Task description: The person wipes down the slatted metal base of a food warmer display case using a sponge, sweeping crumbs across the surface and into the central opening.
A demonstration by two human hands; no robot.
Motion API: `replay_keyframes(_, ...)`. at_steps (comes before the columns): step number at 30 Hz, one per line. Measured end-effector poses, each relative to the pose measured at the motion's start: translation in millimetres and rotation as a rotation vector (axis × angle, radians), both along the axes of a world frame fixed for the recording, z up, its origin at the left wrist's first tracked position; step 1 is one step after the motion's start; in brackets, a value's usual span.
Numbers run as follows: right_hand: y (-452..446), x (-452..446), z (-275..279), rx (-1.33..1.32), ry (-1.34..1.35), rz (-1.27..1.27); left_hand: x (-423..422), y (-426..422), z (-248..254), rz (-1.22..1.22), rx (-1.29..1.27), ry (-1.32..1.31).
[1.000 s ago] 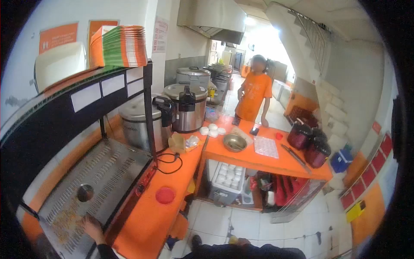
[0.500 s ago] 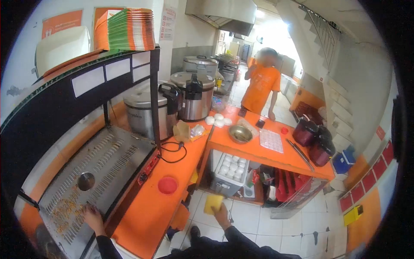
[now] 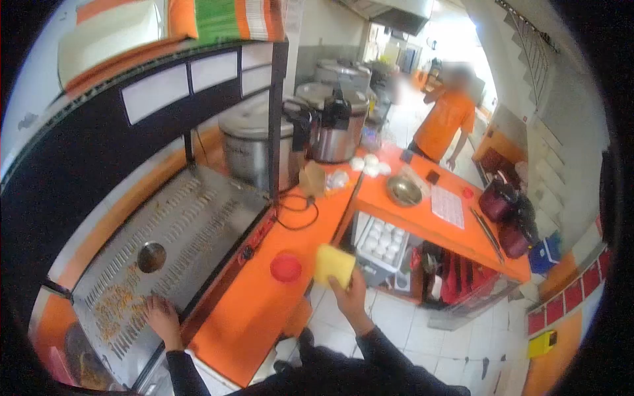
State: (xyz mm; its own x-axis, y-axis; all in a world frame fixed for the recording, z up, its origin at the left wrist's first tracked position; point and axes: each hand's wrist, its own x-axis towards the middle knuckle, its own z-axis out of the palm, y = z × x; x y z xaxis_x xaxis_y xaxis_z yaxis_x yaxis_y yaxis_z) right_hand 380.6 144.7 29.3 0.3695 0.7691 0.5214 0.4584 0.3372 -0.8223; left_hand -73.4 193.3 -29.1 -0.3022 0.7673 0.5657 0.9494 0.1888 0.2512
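Observation:
A yellow sponge (image 3: 333, 265), flat and square, is pinched in my right hand (image 3: 350, 294), held up beside the edge of the orange counter. My left hand (image 3: 162, 319) reaches down onto the slotted metal tray (image 3: 191, 221) of the warmer, at the right side of a patch of yellow-brown crumbs (image 3: 119, 307). Its fingers are bent and blurred, so their grip does not show clearly. A round hole (image 3: 152, 257) sits in the tray just above the crumbs. The red bowl (image 3: 286, 266) stands on the counter between my hands.
Large rice cookers (image 3: 261, 142) stand behind the warmer, with a black cord (image 3: 304, 210) in front. On the far counter are a metal bowl (image 3: 404, 190), white bundles (image 3: 371, 165) and dark red pots (image 3: 498, 201). A person in an orange shirt (image 3: 444, 125) stands beyond it.
My right hand has lifted the yellow sponge up to the counter's edge. My left hand stays by the crumbs. The whole view has shifted, with things appearing further right.

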Motion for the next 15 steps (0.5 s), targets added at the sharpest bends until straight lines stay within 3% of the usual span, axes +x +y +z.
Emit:
replay_keyframes(3, 0, -16, 51, 0.130, 0.102, 0.037, -3, 2, 0, -0.028, -0.034, 0.014)
replay_keyframes(4, 2, -25, 77, 0.298, 0.110, -0.054, -2, 2, 1, -0.039, -0.033, 0.019)
replay_keyframes(7, -6, -31, 119, 0.507, -0.003, -0.050, 3, 0, 12, -0.046, -0.098, -0.035)
replay_keyframes(11, 17, -29, 151, 0.594, -0.604, 0.020, 3, 3, 7, -0.019, -0.056, 0.014)
replay_keyframes(15, 62, -73, 120, 0.155, -0.549, 0.318, 3, -2, 6, -0.028, -0.034, 0.034)
